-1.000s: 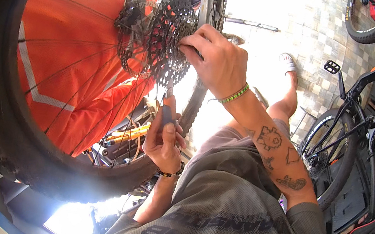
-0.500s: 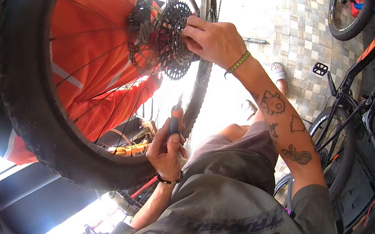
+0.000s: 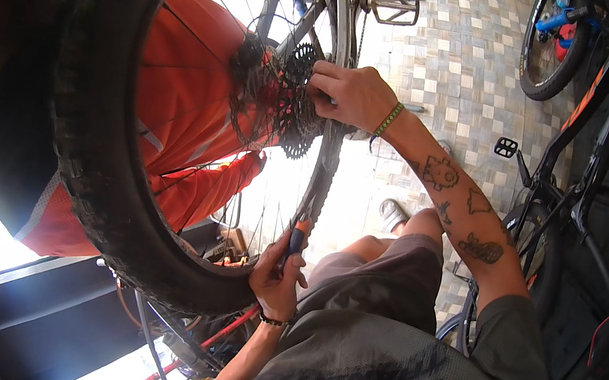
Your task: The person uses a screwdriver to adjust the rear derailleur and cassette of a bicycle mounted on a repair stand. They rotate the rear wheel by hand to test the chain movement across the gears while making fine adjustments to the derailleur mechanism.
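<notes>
head view: the left hand [image 3: 275, 282] curls around a blue-and-orange tool [image 3: 296, 242] near the wheel [image 3: 86, 121], while the right hand [image 3: 358, 100], fingers bunched, is at the sprockets [image 3: 295, 147], whether pinching anything i cannot tell. the tool looks light and stiff, likely best gripped by its blue part; its long axis leans slightly right, orange end pointing away from the shirt [image 3: 373, 355].

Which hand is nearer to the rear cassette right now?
Right. The right hand is at the right edge of the cassette, fingertips against or just beside it; the left hand is well below it in the picture, holding an orange-and-blue-handled tool.
</notes>
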